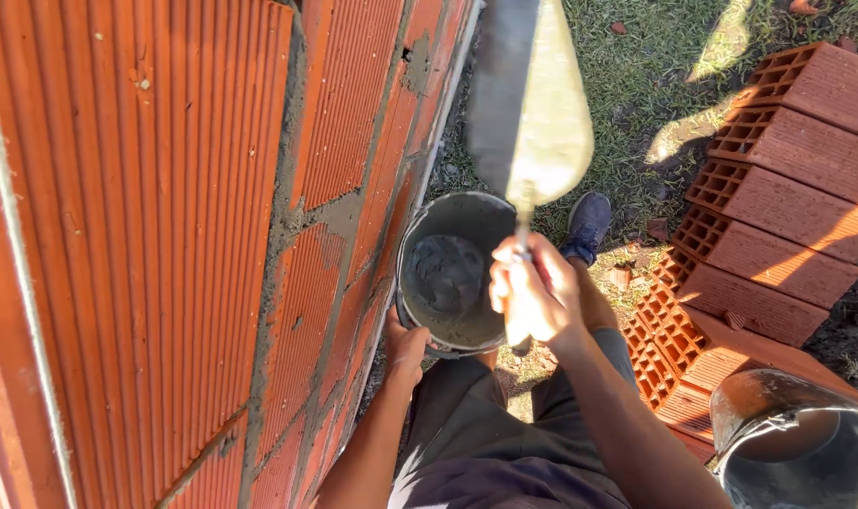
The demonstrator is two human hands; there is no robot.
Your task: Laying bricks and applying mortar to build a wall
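Nearest the camera, the right hand (532,290) closes round the handle of a pointed steel trowel (532,113), blade raised flat — likely to keep its thin grey smear level. Below, the left hand (405,347) grips the rim of a round grey mortar bucket (452,269), steadying it beside the ribbed red brick wall (165,236). Stacked hollow red bricks (777,198) wait at right.

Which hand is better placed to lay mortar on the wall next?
Probably the right hand: it grips the trowel, raised beside the brick wall. The left hand is occupied, holding the mortar bucket by its rim.
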